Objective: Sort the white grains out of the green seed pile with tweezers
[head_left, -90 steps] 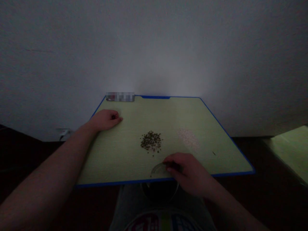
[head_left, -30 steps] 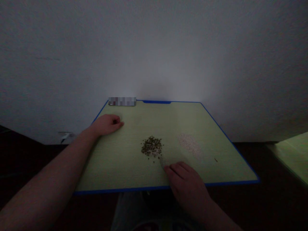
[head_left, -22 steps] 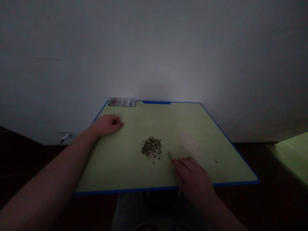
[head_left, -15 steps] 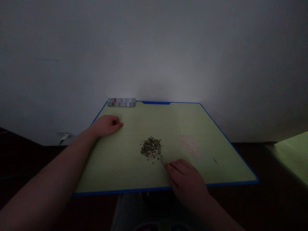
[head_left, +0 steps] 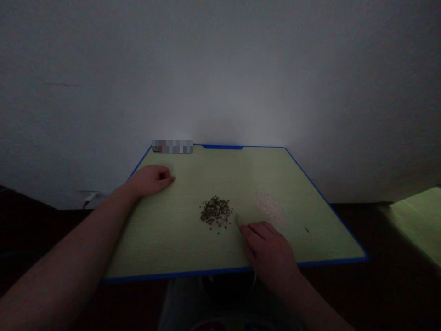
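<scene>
The wall (head_left: 220, 69) rises beyond both hands; the table (head_left: 213, 170), pale green with a blue rim, lies under them, its far edge close to the wall, its near edge passing below the right hand (head_left: 270, 243) and its left edge crossed by the left forearm; a second green surface (head_left: 416, 220) lies well to the right of the right hand.

The right hand is closed in a pinch on a thin, curved, see-through piece (head_left: 237, 219), which points towards the dark heap (head_left: 216, 210); the left hand (head_left: 153, 178) is loosely curled shut near the left edge, and whether it holds anything I cannot tell.

A dark, round bowl (head_left: 227, 287) shows below the near edge, left of the right hand; the pale heap (head_left: 270, 208) lies just beyond the right hand, the smaller dark heap to that hand's left, with tabletop between the two heaps and between the dark heap and the left hand; past the left hand, at the far left corner, sits a flat strip (head_left: 172, 146), its face pixelated and any writing unreadable; a small dark sliver (head_left: 306, 229) lies right of the right hand.
</scene>
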The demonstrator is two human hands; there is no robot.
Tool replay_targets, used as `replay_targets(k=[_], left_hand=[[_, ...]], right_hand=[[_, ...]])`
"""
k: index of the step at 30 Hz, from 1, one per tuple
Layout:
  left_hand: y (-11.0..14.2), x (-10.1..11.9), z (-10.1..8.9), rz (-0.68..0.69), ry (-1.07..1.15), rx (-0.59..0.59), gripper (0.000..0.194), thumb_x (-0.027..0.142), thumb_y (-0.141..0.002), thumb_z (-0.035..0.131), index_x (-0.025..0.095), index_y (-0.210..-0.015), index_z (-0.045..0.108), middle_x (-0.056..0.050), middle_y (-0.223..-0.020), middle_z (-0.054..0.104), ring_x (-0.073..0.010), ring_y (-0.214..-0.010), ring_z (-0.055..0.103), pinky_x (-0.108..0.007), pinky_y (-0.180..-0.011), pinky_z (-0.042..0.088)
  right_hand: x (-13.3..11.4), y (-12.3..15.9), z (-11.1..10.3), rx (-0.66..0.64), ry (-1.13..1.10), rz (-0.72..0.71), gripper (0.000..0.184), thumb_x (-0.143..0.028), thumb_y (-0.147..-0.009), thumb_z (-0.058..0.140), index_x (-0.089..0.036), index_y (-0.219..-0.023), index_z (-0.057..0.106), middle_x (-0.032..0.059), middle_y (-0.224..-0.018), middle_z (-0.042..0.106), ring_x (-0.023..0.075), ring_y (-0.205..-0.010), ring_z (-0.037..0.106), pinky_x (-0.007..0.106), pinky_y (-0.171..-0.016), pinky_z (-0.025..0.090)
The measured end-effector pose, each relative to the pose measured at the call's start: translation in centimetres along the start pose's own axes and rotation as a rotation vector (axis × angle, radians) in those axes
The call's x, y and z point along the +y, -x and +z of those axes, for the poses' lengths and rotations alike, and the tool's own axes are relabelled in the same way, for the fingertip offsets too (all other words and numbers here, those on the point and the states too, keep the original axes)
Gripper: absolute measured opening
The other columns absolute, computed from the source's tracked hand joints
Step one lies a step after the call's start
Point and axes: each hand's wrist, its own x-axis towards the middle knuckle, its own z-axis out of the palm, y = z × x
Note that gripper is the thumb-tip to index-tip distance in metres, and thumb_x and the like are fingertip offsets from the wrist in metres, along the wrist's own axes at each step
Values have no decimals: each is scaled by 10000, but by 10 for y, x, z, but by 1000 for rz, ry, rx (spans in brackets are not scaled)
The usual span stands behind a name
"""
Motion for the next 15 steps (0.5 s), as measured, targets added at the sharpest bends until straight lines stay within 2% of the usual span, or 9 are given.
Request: replay_targets(k=[9,15], left_hand=[[1,3,-3,-9,1,-10,385,546,-790,438,200,-661,547,-32,-630,570,-162,-615,501,-299,-607,317],[1,2,-2,-3,17,-14,382,544,-799,438,200,-669,542,-24,-637,572,-155,-620,504,-291,-609,323]], right_hand=[[-7,-5,3,-16,-10,-67,286,-20,-770,615,-104,-1028,704,90,-881,727,226,-783,626,338,-724,560],[6,-9,8,-60,68,80,325,-31,-802,564,-137,-1077,702,89,-910,719,222,-815,626,340,-747,541]])
